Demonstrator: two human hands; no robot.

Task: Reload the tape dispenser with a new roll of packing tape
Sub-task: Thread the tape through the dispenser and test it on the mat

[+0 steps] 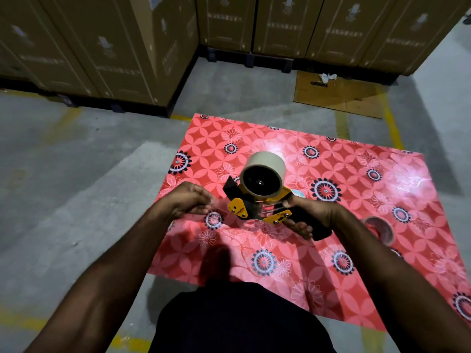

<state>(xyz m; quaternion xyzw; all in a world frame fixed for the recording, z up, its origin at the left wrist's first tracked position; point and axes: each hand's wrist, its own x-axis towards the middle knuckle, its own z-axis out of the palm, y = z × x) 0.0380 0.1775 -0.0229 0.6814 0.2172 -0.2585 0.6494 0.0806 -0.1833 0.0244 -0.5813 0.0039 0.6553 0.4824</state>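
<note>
A yellow and black tape dispenser (257, 212) is held above the red flowered table. A full roll of pale packing tape (265, 171) sits on its hub, facing me. My right hand (308, 215) grips the dispenser's black handle. My left hand (191, 201) is just left of the dispenser's front, its fingers pinching the clear tape end (216, 206) drawn out from the roll. An empty cardboard core (379, 229) lies on the table to the right of my right arm.
The table's red flowered cover (356, 174) spreads under both hands. Stacks of tall brown cartons (114, 47) on pallets line the back and left. A flat piece of cardboard (339, 93) lies on the grey floor beyond the table.
</note>
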